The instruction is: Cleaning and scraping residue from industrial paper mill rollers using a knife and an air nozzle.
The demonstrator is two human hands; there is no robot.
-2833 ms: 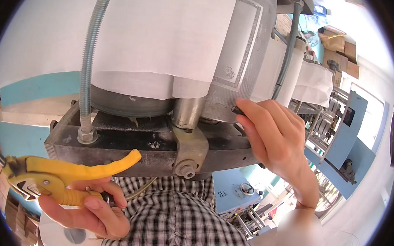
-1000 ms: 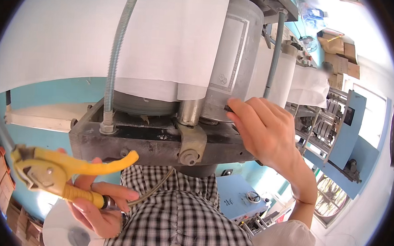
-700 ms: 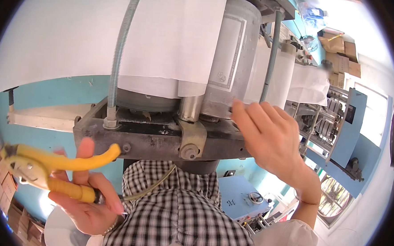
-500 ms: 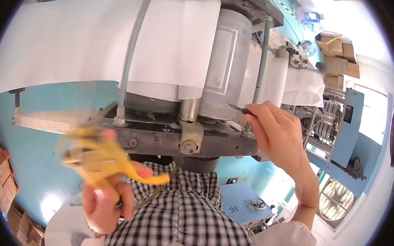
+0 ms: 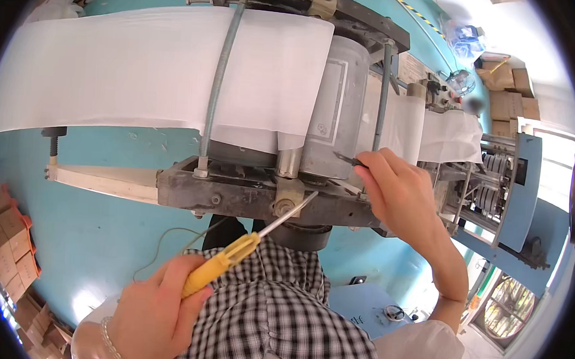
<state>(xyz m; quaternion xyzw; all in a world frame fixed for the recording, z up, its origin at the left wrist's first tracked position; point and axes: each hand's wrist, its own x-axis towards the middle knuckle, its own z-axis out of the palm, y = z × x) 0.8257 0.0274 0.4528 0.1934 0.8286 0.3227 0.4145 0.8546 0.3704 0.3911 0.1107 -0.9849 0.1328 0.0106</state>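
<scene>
My left hand (image 5: 154,312), with a beaded bracelet on the wrist, is closed around a yellow-handled tool with a slim metal shaft (image 5: 228,261). The handle is slotted near the shaft, and the tip points up and right, in front of the machine's dark metal frame (image 5: 234,199). My right hand (image 5: 400,192) pinches a small dark pointed blade (image 5: 347,158). Its tip lies over the lower end of a grey roller (image 5: 337,104) that carries a pale rectangular outline. A wide white sheet (image 5: 144,68) stretches leftward from the rollers.
Threaded rods (image 5: 221,78) stand across the frame. A short metal roller (image 5: 289,160) shows beneath the sheet's edge. To the right are a white roll (image 5: 407,127) and blue machinery (image 5: 521,192). Cardboard boxes (image 5: 5,236) are stacked at the left. A blue box (image 5: 365,300) stands below my right arm.
The yellow thing in my left hand was smeared and held farther left; now the metal shaft shows clearly, pointing toward the frame. My right hand keeps its pinch near the grey roller. The view has shifted slightly.
</scene>
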